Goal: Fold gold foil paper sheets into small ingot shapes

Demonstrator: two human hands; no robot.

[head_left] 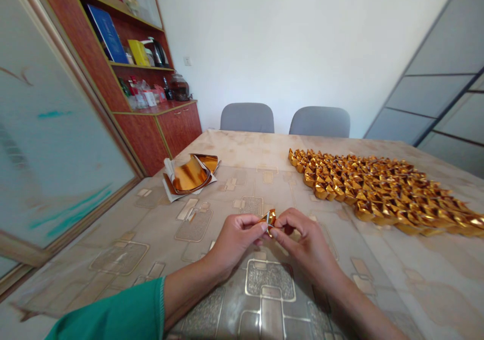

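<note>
Between my two hands, over the middle of the table, is a small piece of folded gold foil paper [271, 216] with a pale underside showing. My left hand [242, 233] pinches its left side between thumb and fingers. From the right, my right hand [298, 231] grips the other edge with thumb and forefinger. A stack of gold foil sheets [191, 175] with white backing lies curled at the left. Many folded gold foil pieces [370, 189] stand in tight rows on the right side of the table.
A patterned clear cover lies over the table [212, 279]. Two grey chairs [247, 117] stand at the far edge, before a white wall. A red-brown cabinet [166, 123] with bottles and a kettle is at the back left, and a glass sliding door [56, 128] at the left.
</note>
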